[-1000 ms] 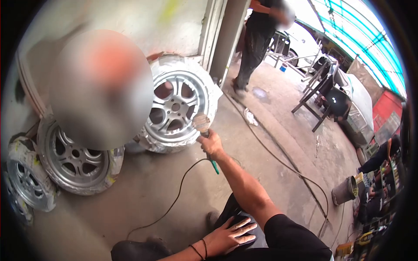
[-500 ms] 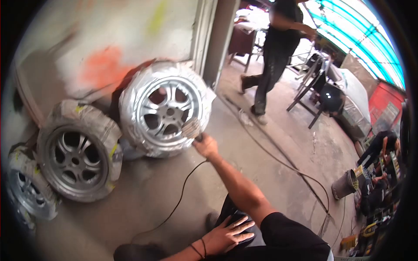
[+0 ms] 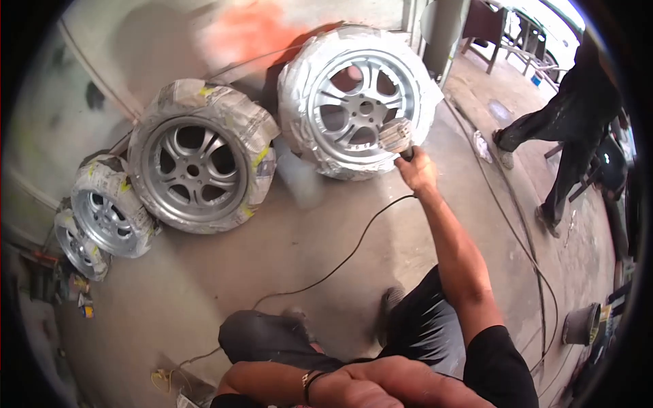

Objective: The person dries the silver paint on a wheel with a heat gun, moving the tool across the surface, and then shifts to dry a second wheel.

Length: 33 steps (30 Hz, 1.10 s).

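My right hand (image 3: 418,171) is wrapped round the dark handle of a corded tool (image 3: 396,136). The tool's pale, ribbed-looking head overlaps the lower right rim of a silver wheel (image 3: 350,139); I cannot tell if they touch. Silvery masking covers this wheel's tyre. To its left stands a grey wheel (image 3: 178,194) with newspaper round its tyre. My left hand (image 3: 388,381) is close below my body, by my lap, past a dark wristband; its fingers are blurred and not clearly visible.
Two smaller masked wheels (image 3: 109,221) lean further left. A black cord (image 3: 340,262) curves over the floor. Hoses (image 3: 500,197) run along the right. Another person (image 3: 578,122) is walking at the upper right. A bucket (image 3: 581,324) stands at the lower right.
The view has swung left, so the wheels appear further right. My left hand has left my knee and come in nearer my body. My right hand still holds the tool at the wheel.
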Tool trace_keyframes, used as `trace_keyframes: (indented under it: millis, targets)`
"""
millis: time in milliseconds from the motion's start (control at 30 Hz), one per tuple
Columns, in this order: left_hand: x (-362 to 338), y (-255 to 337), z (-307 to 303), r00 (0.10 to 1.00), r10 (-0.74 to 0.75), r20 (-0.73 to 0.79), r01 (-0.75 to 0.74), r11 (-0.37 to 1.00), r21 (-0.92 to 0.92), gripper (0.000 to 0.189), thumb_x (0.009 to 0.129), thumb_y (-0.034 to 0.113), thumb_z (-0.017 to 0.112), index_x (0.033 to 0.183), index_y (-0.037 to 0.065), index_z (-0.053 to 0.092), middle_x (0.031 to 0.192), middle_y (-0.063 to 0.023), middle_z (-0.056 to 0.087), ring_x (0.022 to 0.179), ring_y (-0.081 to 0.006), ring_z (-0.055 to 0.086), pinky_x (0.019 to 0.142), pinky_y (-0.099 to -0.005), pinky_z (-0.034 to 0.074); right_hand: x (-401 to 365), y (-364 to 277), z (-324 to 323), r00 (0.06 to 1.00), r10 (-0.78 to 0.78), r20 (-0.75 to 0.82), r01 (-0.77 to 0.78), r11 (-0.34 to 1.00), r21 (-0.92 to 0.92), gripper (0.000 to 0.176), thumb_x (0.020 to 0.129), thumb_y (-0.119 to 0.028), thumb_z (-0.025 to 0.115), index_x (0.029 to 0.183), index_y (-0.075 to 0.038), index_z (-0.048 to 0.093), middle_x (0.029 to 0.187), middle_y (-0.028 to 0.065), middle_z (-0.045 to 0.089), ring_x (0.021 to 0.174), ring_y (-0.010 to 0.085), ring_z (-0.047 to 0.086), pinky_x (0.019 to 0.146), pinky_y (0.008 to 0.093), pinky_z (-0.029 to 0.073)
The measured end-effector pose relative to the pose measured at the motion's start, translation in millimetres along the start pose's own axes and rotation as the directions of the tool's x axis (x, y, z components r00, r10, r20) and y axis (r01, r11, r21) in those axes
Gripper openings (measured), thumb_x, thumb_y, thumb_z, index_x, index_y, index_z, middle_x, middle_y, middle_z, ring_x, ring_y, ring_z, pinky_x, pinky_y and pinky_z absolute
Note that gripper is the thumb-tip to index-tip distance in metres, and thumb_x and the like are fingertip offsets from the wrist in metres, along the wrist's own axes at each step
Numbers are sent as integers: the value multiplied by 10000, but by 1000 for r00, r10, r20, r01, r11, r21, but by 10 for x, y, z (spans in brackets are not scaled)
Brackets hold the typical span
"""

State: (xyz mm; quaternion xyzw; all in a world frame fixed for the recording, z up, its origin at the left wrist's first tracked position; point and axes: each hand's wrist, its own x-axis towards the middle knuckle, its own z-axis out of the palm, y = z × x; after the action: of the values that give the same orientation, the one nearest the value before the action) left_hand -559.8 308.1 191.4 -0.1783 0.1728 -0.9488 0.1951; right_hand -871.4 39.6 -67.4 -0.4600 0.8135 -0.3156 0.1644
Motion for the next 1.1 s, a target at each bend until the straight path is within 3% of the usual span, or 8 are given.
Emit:
trace_keyframes:
  millis: [267, 333, 533, 600, 700, 900, 1000, 1100]
  targets:
    - [140, 183, -356, 990, -137, 31, 137, 991, -10, 774, 1064, 475, 561, 1377, -225, 668, 1198, -319, 756, 1082, -363, 758, 996, -417, 591, 22, 13, -77, 1000, 26, -13, -27, 998, -58, 775, 920, -392, 743, 1592, -40, 581, 1326, 301, 764, 1268, 462, 732, 1132, 515, 553]
    - [349, 453, -480, 877, -414, 246, 135, 701, 700, 812, 1069, 574, 527, 1284, -176, 749, 1167, -301, 760, 1013, -353, 751, 947, -400, 586, 30, 30, -65, 999, -9, -46, 6, 998, -63, 801, 920, -391, 745, 1619, -49, 557, 1324, 300, 765, 1260, 461, 735, 1125, 510, 559]
    - [483, 702, -1068, 739, -615, 277, 166, 565, 808, 335, 1134, 235, 579, 1058, -40, 754, 1058, -180, 752, 1048, -275, 722, 962, -432, 526, -63, -102, -151, 980, -136, -144, 129, 990, -56, 701, 897, -364, 803, 1515, -72, 645, 1208, 275, 803, 1171, 442, 773, 1059, 504, 599]
    - [444, 739, -1197, 737, -647, -196, 366, 138, 920, 385, 1104, 286, 591, 916, -15, 740, 954, -115, 736, 875, -295, 712, 840, -422, 531, -50, -108, -167, 988, -132, -82, 124, 988, -91, 728, 907, -377, 762, 1548, -70, 606, 1271, 266, 791, 1193, 440, 763, 1081, 514, 582]
    - [236, 691, -1995, 812, -477, -336, 220, -282, 934, 268, 1076, 185, 625, 891, 0, 680, 856, -162, 668, 928, -370, 690, 819, -456, 543, -59, -169, -181, 990, -130, -49, 121, 979, -166, 698, 905, -377, 765, 1521, -79, 627, 1253, 265, 794, 1187, 442, 765, 1076, 519, 585]
    - [-107, 599, -2535, 903, -404, -145, -254, -775, 579, 114, 974, 213, 729, 986, 105, 694, 1155, -79, 722, 1146, -296, 712, 988, -477, 572, -64, -177, -195, 996, -83, -23, 74, 963, -259, 672, 915, -387, 771, 1489, -64, 639, 1249, 278, 790, 1187, 450, 764, 1052, 538, 595]
    - [-205, 471, -2602, 878, -433, 205, -476, -741, 474, 123, 990, 230, 725, 1013, 111, 705, 1376, -97, 705, 1425, -321, 616, 1211, -523, 488, -46, -157, -215, 995, -103, -19, 93, 956, -278, 659, 923, -382, 770, 1479, -51, 641, 1232, 289, 790, 1179, 451, 766, 1040, 540, 599]
    - [-303, 373, -2711, 906, -396, 150, -417, -771, 481, 229, 999, 255, 720, 1194, 145, 771, 1640, -108, 590, 1626, -326, 444, 1352, -587, 336, -72, -122, -222, 993, -112, -37, 99, 961, -259, 653, 926, -373, 766, 1474, -42, 640, 1211, 298, 792, 1162, 454, 770, 1037, 539, 599]
